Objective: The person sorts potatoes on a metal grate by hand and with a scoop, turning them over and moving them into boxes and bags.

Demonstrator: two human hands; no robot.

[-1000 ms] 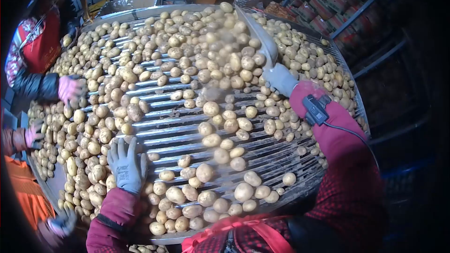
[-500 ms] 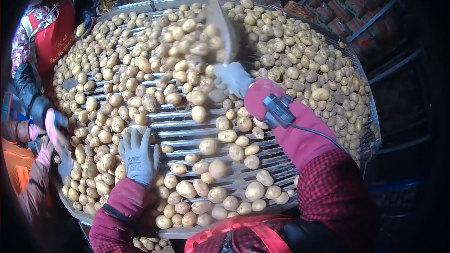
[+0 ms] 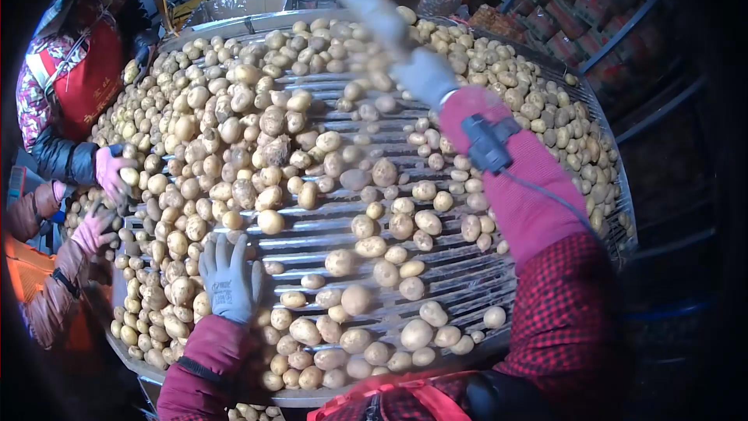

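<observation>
My right hand [image 3: 425,78], in a grey glove, is closed on a long, pale, tapering paddle [image 3: 362,4], blurred by motion and raised over the far part of the slatted table [image 3: 460,269]. Its exact kind does not show. Loose potatoes [image 3: 269,121] are piled to the left of it. Gloved as well, my left hand [image 3: 228,281] lies palm down on potatoes at the near left, its fingers stretched forward and holding nothing. Several potatoes are scattered over the bare metal slats between my two hands.
At the left, pink-gloved hands [image 3: 113,171] of other people reach into the potatoes. A red apron [image 3: 93,78] shows on one person. More potatoes lie along the right rim [image 3: 623,179]. Filled sacks [image 3: 573,19] stand on a rack behind, near a clear plastic bag [image 3: 439,0].
My right hand has swung up and right with the paddle. The potato heap has shifted left, baring slats in the middle. Co-workers' hands have moved onto the potatoes; my left hand stays put.
</observation>
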